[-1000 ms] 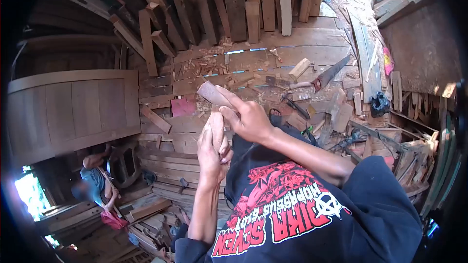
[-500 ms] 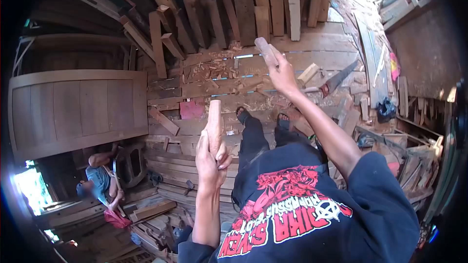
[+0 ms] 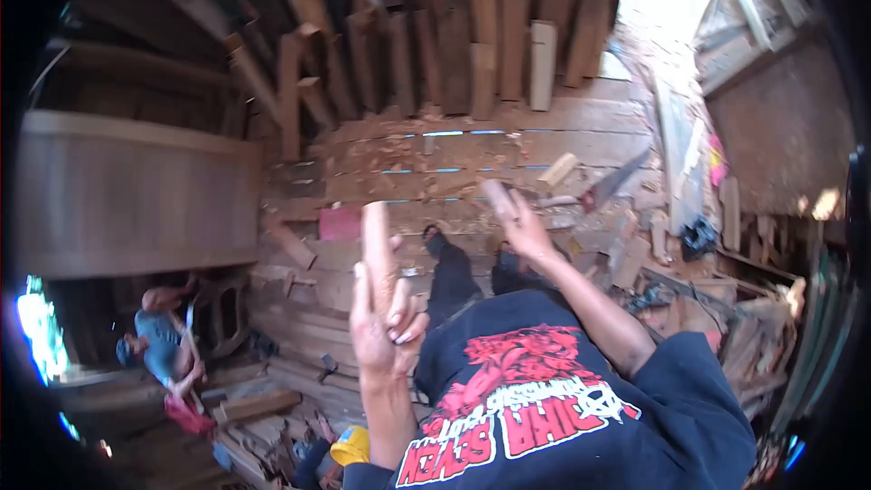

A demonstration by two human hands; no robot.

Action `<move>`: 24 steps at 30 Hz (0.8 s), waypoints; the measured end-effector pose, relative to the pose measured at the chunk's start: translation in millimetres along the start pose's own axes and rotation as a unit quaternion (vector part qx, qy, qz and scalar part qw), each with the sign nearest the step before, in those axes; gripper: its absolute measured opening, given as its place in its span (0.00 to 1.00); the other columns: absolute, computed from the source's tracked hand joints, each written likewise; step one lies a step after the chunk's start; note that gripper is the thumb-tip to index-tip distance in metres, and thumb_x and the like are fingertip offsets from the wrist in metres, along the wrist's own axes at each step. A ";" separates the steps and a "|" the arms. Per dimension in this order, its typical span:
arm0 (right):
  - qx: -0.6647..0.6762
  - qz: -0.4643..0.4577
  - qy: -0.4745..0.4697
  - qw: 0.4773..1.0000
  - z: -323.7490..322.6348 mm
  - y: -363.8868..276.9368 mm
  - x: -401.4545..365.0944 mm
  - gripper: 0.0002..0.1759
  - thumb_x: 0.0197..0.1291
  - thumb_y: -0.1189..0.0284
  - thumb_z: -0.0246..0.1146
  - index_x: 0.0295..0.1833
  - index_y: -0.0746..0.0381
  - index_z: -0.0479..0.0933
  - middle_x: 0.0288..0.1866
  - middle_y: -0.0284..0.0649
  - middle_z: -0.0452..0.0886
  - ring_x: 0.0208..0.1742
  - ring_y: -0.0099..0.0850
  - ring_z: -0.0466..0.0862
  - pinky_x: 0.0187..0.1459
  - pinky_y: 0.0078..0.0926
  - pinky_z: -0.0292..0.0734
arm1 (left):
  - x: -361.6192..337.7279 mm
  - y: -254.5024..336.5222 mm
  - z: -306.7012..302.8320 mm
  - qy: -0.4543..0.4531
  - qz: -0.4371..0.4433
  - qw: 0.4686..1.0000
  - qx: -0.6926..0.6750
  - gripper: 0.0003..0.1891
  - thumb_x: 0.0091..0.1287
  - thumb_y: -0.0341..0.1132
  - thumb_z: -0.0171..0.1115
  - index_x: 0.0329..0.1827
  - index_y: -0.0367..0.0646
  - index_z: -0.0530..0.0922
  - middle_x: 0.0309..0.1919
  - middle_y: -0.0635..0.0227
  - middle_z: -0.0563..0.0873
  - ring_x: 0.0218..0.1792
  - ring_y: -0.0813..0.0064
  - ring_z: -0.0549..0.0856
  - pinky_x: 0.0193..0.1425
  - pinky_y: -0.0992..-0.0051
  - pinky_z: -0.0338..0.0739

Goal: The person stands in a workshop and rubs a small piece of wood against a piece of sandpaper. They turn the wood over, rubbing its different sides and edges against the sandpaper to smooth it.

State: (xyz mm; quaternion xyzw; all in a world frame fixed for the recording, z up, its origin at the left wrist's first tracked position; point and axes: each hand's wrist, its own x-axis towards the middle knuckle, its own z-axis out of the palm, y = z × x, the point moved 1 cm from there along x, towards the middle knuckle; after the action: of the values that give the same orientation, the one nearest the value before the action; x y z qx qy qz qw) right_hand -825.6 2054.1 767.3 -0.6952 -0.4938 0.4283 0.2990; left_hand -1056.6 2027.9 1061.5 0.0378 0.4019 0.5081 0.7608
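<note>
A pale, rounded piece of wood (image 3: 376,240) stands up from my left hand (image 3: 386,331), its lower end between the thumb and fingers. Over near my feet, my right hand (image 3: 529,231) grips a short greyish-brown block (image 3: 495,198), fingers along its side. Its exact kind is blurred. The two held things are apart from each other. Beyond the right hand, a handsaw (image 3: 619,181) lies on the plank floor (image 3: 399,159) beside a light wood offcut (image 3: 558,169).
Timber beams (image 3: 483,36) lean in a row at the far side. A panelled wooden piece (image 3: 136,195) stands at left, with another person (image 3: 163,340) sitting below it. A yellow rounded object (image 3: 351,445) shows at the bottom. Wood scraps (image 3: 726,322) pile up at right.
My right hand has come down and closer with the block. The left hand has shifted slightly left and its fingers are spread more around the wood. The yellow object has come into view.
</note>
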 end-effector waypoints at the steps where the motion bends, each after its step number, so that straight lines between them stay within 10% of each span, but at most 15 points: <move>1: -0.056 -0.005 -0.020 0.998 -2.5 7.4 -2.6 0.47 0.76 0.43 0.54 0.80 0.74 0.62 0.67 0.69 0.80 0.66 0.61 0.83 0.67 0.52 0.79 | 1.8 -6.2 -5.4 0.012 0.019 0.999 0.038 0.30 0.87 0.59 0.39 0.77 0.45 0.68 0.17 0.79 0.62 0.14 0.88 0.59 0.16 0.84 0.58; 4: -0.188 0.117 -0.183 0.958 -19.9 32.1 -10.5 0.36 0.73 0.43 0.56 0.66 0.64 0.80 0.55 0.59 0.88 0.59 0.57 0.87 0.60 0.55 0.82 | 9.2 -22.2 -23.6 0.037 0.085 0.982 0.166 0.25 0.87 0.49 0.45 0.72 0.38 0.71 0.30 0.67 0.80 0.31 0.75 0.82 0.40 0.71 0.81; 9: -0.250 0.257 -0.205 0.911 -35.3 110.4 -45.6 0.31 0.70 0.47 0.60 0.61 0.62 0.86 0.61 0.52 0.88 0.63 0.49 0.87 0.64 0.48 0.81 | 17.2 -41.8 -10.2 -0.032 0.097 0.953 0.285 0.18 0.82 0.38 0.59 0.66 0.36 0.73 0.46 0.59 0.86 0.47 0.69 0.87 0.54 0.69 0.83; 12: -0.231 0.330 -0.184 0.897 -52.8 153.0 -80.1 0.31 0.68 0.47 0.61 0.61 0.61 0.86 0.63 0.52 0.87 0.65 0.47 0.87 0.65 0.46 0.81 | 18.3 -49.8 -0.2 -0.055 0.050 0.944 0.323 0.15 0.80 0.35 0.62 0.63 0.37 0.74 0.44 0.62 0.85 0.46 0.71 0.86 0.54 0.70 0.82; 17: -0.202 0.379 -0.138 0.893 -74.3 190.5 -131.9 0.32 0.68 0.47 0.61 0.61 0.64 0.86 0.61 0.55 0.87 0.64 0.49 0.87 0.65 0.46 0.81 | 24.8 -82.2 40.9 -0.005 0.086 0.902 0.423 0.20 0.86 0.43 0.53 0.74 0.50 0.65 0.28 0.73 0.73 0.13 0.89 0.60 0.14 0.85 0.55; 24: -0.126 0.467 -0.063 0.873 -84.0 203.8 -171.7 0.30 0.70 0.48 0.60 0.62 0.59 0.86 0.64 0.51 0.87 0.66 0.47 0.87 0.65 0.45 0.81 | 30.2 -109.6 56.7 -0.018 0.082 0.896 0.436 0.25 0.86 0.58 0.43 0.64 0.45 0.72 0.29 0.70 0.74 0.16 0.81 0.68 0.19 0.80 0.64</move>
State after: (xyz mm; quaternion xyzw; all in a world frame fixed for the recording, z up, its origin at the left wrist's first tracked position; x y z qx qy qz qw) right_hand -688.0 1824.9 686.0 -0.8484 -0.1789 0.4948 -0.0581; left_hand -933.4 2019.3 1031.3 0.4078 0.5652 0.3414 0.6307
